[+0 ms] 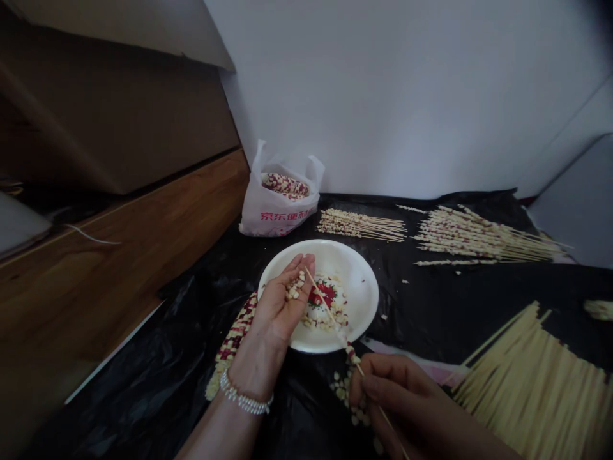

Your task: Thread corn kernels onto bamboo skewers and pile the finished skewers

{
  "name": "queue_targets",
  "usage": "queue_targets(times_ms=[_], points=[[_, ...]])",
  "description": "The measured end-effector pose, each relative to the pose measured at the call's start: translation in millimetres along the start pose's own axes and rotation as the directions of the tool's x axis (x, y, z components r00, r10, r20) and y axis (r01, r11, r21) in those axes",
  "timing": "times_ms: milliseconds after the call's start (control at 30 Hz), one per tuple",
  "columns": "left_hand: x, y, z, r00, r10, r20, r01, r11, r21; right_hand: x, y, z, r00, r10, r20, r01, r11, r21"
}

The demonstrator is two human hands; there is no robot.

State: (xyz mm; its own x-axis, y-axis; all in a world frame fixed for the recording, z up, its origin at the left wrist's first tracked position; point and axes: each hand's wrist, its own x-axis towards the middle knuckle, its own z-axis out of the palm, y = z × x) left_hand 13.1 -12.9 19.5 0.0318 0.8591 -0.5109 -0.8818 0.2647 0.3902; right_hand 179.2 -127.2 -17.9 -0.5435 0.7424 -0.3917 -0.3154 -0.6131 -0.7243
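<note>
Palm up over a white bowl (366, 297), my left hand (286, 299) cups a small heap of pale corn kernels (294, 285). My right hand (397, 396) pinches a thin wooden skewer (322, 300). Red and white kernels (352, 352) are threaded on it just above my right fingers, and its bare tip reaches the fingers of my left hand. Loose kernels lie in the bowl around a red printed pattern. Beside my left forearm rests a red-and-cream corn cob (237, 335), partly hidden.
Behind the bowl stands a white plastic bag (278, 214) with cobs. Filled skewers lie in a small pile (354, 223) and a larger pile (469, 236). Bare skewers (541, 383) are spread at right. Black sheeting (158, 358) covers the surface; a wooden panel (191, 211) borders the left.
</note>
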Motion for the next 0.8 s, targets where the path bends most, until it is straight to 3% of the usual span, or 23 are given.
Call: queue_targets(times_ms=[200,433,800], points=[[-0.7,-0.3,0.5,0.999,0.000,0.035,0.001,1.000,-0.014,1.7,2.2,-2.9,1.000,-0.010,0.023,0.010,1.000,-0.003],[-4.5,-4.2,4.2,0.996,0.091,0.013,-0.092,0.992,0.081,-0.2,2.1,-0.2,1.000,-0.004,0.017,0.004,1.000,-0.001],[-2.7,-5.2,1.3,0.996,0.088,0.026,-0.089,0.993,0.075,-0.6,7.2,-1.7,1.000,-0.014,0.000,0.014,1.000,0.009]])
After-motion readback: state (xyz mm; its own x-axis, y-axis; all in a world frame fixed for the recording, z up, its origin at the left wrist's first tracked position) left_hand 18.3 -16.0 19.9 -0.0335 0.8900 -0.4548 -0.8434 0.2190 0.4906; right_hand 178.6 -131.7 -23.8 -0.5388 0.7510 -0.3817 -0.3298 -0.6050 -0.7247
